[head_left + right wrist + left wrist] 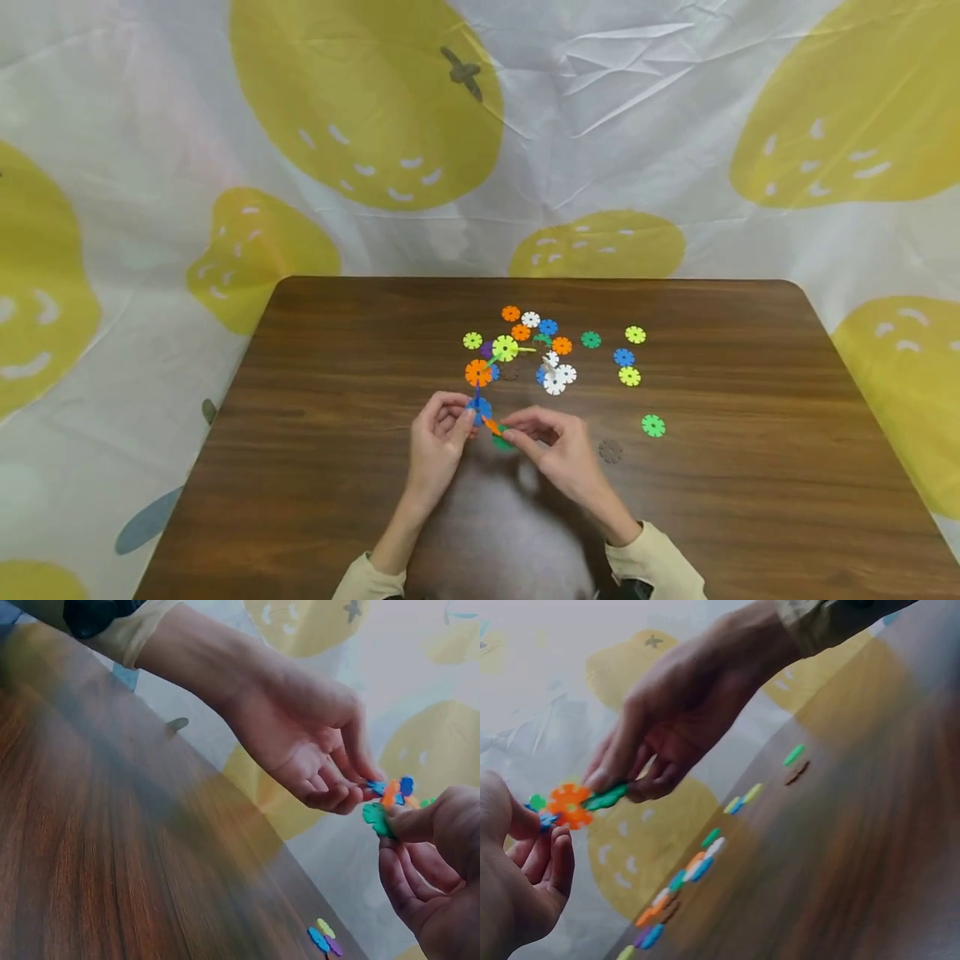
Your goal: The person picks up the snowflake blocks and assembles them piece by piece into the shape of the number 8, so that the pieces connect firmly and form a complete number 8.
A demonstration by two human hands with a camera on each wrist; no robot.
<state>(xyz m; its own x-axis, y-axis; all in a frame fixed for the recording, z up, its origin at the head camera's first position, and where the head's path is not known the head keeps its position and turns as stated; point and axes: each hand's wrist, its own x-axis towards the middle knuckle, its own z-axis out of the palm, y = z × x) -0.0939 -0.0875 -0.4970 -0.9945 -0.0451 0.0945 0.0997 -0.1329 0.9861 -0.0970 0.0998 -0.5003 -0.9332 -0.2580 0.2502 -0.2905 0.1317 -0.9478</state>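
Observation:
My left hand (467, 417) pinches a blue disc (478, 408) at the near end of a joined string of plastic snowflake discs. That string runs back through an orange disc (477, 372) to a lime disc (505, 347). My right hand (517, 435) pinches a green disc (502, 442) that meets a small orange disc (491, 427) next to the blue one. In the left wrist view the orange disc (568, 804) sits between the green disc (606, 798) and my left hand (544, 829). The right wrist view shows the green disc (375, 817) under my right thumb.
Several loose discs (555, 350) in mixed colours lie behind my hands on the brown wooden table (337, 500). A green disc (653, 425) and a brown disc (611, 451) lie to the right. White cloth with yellow prints (367, 100) hangs behind the table.

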